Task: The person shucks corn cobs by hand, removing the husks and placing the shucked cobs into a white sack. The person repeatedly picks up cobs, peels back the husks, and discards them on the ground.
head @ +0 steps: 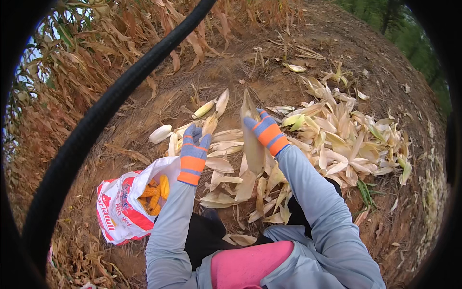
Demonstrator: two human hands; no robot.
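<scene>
My right hand (265,130), in a grey and orange striped glove, is closed on a corn ear in its dry husk (252,141), which stands nearly upright in the view. My left hand (194,155), gloved alike, is held with fingers parted beside several unshucked ears; its fingers are near a dry-husked ear (210,124), and I cannot tell if they touch it. A white and red woven sack (124,213) lies open left of my left forearm, with yellow husked cobs (155,195) inside. A pale ear (160,134) and a greenish ear (204,108) lie beyond.
A large heap of stripped corn husks (339,137) spreads to the right, and more husks (220,198) lie before my legs. Dry standing corn stalks (86,72) rise at the upper left. A dark curved strap or cable (119,86) crosses the view. The ground is brown soil with dry litter.
</scene>
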